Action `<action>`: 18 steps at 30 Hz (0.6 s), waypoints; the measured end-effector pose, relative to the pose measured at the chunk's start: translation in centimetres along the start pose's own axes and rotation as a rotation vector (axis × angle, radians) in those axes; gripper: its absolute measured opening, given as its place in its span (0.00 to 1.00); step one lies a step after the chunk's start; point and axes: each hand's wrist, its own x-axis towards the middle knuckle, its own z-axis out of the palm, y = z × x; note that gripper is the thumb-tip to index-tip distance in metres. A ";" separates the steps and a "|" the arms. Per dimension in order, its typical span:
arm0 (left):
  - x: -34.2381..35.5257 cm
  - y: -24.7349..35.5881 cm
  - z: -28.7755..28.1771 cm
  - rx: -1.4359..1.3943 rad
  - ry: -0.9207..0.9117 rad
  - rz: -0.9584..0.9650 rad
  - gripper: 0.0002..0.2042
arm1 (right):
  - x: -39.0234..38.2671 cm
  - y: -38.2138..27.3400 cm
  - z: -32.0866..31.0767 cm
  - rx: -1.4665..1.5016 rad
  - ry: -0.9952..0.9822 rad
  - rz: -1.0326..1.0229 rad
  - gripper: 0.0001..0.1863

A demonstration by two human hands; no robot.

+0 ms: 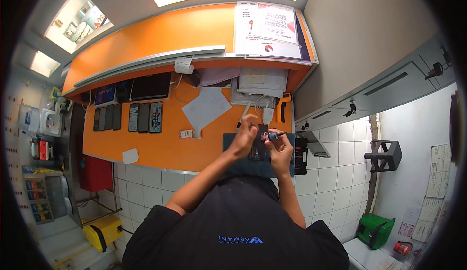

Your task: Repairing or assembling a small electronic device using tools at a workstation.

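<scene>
My right hand (279, 156) grips a small bottle (269, 136) with a dark pointed tip, tilted sideways, its label facing up. Close by on the left, my left hand (242, 141) is raised with loosely bent fingers apart; I see nothing held in it. Beneath both hands, a dark phone (258, 151) lies on a teal mat (231, 146) at the counter's near edge, partly covered by the hands. A white charger (268, 116) with a coiled cable sits just beyond the mat, beside a pen-like stick (244, 113).
The orange counter (168, 148) holds several phones (140, 118), a white paper sheet (206, 107) and a small box (186, 134). A yellow-black tool (282, 107) lies right of the charger. A raised shelf (160, 29) runs along the back. A dark stool (384, 156) stands right.
</scene>
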 end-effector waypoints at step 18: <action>1.7 -2.9 -4.5 0.420 0.132 0.135 0.08 | -0.9 -2.9 -2.6 -0.171 0.022 0.007 0.20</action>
